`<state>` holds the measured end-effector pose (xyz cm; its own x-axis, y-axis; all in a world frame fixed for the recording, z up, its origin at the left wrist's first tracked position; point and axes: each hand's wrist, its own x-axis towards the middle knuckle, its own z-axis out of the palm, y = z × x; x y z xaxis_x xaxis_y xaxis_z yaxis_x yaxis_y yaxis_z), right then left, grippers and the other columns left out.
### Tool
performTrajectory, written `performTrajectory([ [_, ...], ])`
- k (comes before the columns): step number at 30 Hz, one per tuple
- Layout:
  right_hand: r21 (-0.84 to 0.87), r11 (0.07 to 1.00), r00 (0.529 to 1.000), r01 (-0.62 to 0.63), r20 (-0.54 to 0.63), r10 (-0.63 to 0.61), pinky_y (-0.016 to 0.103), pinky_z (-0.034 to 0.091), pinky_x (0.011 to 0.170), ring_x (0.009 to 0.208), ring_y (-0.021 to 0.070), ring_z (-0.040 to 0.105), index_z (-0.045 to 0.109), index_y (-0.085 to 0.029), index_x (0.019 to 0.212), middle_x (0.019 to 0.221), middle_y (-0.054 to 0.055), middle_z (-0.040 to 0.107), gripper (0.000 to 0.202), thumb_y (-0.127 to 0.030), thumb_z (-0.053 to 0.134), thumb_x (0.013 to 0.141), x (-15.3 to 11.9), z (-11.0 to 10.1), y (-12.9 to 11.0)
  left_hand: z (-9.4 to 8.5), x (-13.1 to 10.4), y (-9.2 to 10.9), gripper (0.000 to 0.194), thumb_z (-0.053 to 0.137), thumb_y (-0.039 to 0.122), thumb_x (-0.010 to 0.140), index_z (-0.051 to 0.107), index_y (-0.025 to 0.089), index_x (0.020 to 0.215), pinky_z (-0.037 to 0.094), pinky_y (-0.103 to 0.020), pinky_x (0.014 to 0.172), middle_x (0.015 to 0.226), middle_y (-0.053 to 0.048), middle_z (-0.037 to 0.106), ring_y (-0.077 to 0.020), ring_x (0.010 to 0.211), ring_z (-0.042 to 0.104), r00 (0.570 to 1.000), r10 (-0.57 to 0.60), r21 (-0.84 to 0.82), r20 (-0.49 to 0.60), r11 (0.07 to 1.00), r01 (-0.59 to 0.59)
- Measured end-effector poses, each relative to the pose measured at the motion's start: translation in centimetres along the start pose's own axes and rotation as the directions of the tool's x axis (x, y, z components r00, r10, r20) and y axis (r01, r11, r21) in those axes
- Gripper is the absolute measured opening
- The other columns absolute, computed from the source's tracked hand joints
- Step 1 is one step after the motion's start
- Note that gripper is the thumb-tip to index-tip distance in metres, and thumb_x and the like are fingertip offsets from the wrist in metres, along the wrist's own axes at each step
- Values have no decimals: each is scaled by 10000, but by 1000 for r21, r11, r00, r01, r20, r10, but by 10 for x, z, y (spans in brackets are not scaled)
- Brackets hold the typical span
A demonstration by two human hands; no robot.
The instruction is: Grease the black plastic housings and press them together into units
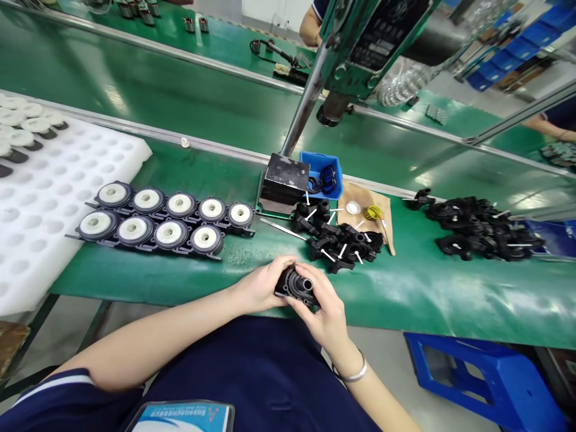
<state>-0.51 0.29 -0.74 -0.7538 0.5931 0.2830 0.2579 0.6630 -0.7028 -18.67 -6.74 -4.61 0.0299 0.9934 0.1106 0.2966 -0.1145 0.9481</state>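
Observation:
Near the front edge of the bench, my left hand (265,282) and my right hand (324,303) close around a black plastic pump housing (297,284). Its round, ribbed face and short tube point up towards me. The left fingers wrap its left side, while the right thumb and fingers grip its right side. Just beyond lies a pile of black plastic covers (344,243) with thin white pins sticking out. To the left stand two rows of black housings (171,234) with white discs on top.
A green press (355,60) rises over its black base block (286,174). Beside it are a blue bin (320,157) of black rings and brown paper (382,207) with yellow tape. White foam tray (40,210) lies left; more black parts (481,228) lie right. A blue stool (486,372) stands below.

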Motion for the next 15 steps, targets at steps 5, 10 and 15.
performTrajectory([
  [5, 16, 1000, 998, 23, 50, -23, 430, 502, 1102, 1277, 242, 564, 518, -250, 1365, 1357, 109, 569, 521, -281, 690, 874, 2, -5, 4, -3, 1, 1, 842, 790, 346, 748, 292, 236, 1418, 447, -492, 1136, 1466, -189, 486, -312, 1356, 519, 999, -19, -5, 27, 1000, 19],
  [10, 36, 999, 996, 39, 84, -42, 392, 510, 1094, 1287, 231, 564, 523, -258, 1364, 1370, 104, 564, 520, -299, 692, 874, 5, -9, 7, -5, 3, 1, 875, 804, 317, 732, 286, 232, 1432, 437, -503, 1141, 1489, -193, 459, -329, 1368, 502, 999, -11, 30, 45, 1000, 10],
  [15, 56, 998, 994, 37, 101, -42, 389, 490, 1117, 1295, 227, 560, 525, -259, 1372, 1380, 100, 560, 533, -306, 697, 870, 7, -10, 8, -7, 4, 1, 893, 806, 269, 725, 283, 205, 1445, 434, -511, 1139, 1487, -204, 455, -341, 1371, 494, 998, 13, 67, 57, 998, -17],
])
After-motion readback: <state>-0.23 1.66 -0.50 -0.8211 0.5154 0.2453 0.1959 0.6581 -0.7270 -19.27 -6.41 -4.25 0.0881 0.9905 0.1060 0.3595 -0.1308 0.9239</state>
